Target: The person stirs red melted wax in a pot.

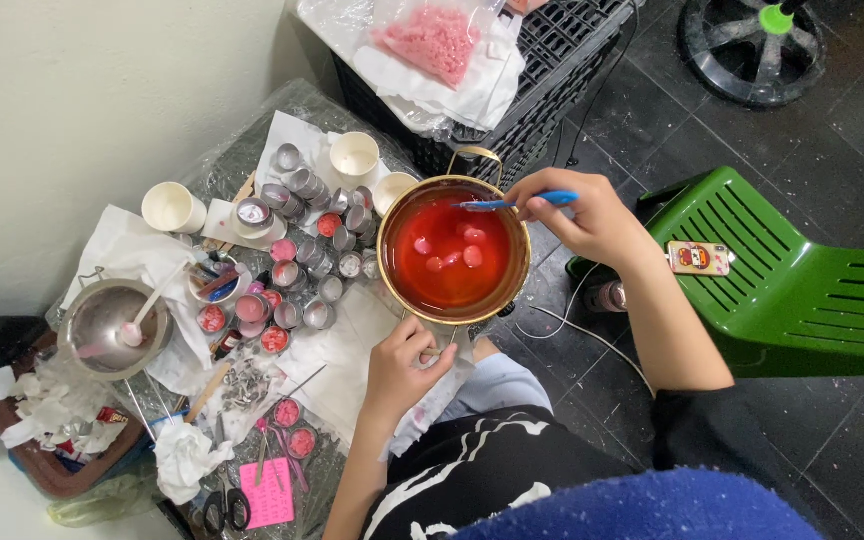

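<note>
Head view looks down on one round gold metal pot [389, 262] full of red liquid, with about five pale pink lumps [450, 250] floating in it. The pot sits in the middle of a messy low table wrapped in clear plastic [242, 150].

The right hand [592, 218] is at the pot's right rim. Its fingers are pinched tight around one thin blue stick [517, 202], and the stick's tip reaches over the red liquid. The left hand [407, 362] is at the pot's near edge, fingers curled shut around the pot's small handle [430, 352].

Left of the pot lie many small round silver tins [297, 255], too many to count well; some hold red or pink filling. Three white paper cups [355, 157] stand left of and behind the pot. Far left of the pot is one silver bowl [112, 325] with one spoon in it. Right of the pot stands one green plastic chair [782, 270]. Behind the pot is one clear bag of pink bits [432, 40] on a black crate.
</note>
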